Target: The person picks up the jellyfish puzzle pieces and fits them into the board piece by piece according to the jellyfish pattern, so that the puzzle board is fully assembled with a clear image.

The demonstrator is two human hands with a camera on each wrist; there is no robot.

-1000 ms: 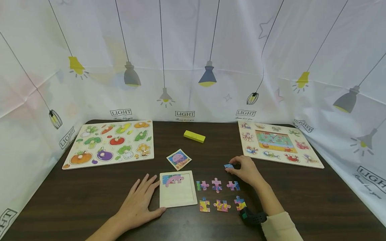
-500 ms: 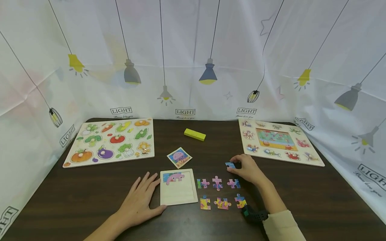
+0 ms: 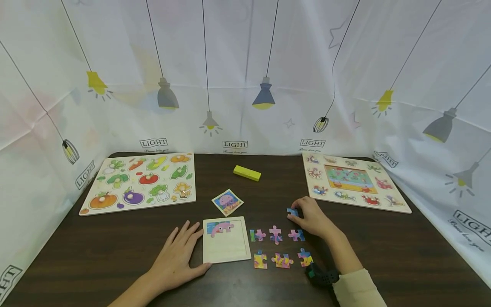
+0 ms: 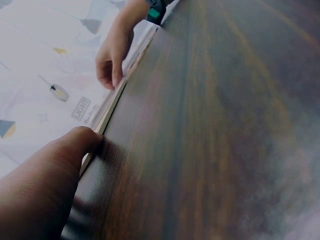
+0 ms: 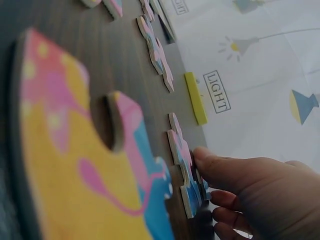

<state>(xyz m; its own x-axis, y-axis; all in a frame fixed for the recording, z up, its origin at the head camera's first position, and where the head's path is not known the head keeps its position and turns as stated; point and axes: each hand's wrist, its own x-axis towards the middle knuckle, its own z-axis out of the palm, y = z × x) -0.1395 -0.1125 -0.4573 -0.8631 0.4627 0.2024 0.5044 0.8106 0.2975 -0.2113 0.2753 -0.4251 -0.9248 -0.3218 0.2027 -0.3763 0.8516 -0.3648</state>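
My right hand [image 3: 311, 216] pinches a small blue jigsaw piece [image 3: 292, 212] between thumb and fingertips, behind the right end of the loose pieces. In the right wrist view the thumb [image 5: 215, 167] shows, with the held piece mostly hidden. My left hand [image 3: 177, 251] lies on the table with fingers spread, fingertips and thumb at the left edge of a square wooden puzzle tray [image 3: 226, 251]. Joined pieces with a pink animal face [image 3: 221, 228] sit in the tray's upper left. Several loose jigsaw pieces [image 3: 283, 261] lie in two rows right of the tray.
A picture card with a pink octopus-like animal [image 3: 227, 202] lies behind the tray, and a yellow block [image 3: 247, 173] farther back. A vegetable knob puzzle board [image 3: 126, 205] stands at back left, a sea-animal board [image 3: 314, 162] at back right. A printed curtain [image 3: 238, 64] surrounds the table.
The blue piece in my right hand has turned slightly and shows more of its face. My left hand, the tray and the loose pieces stay where they were.
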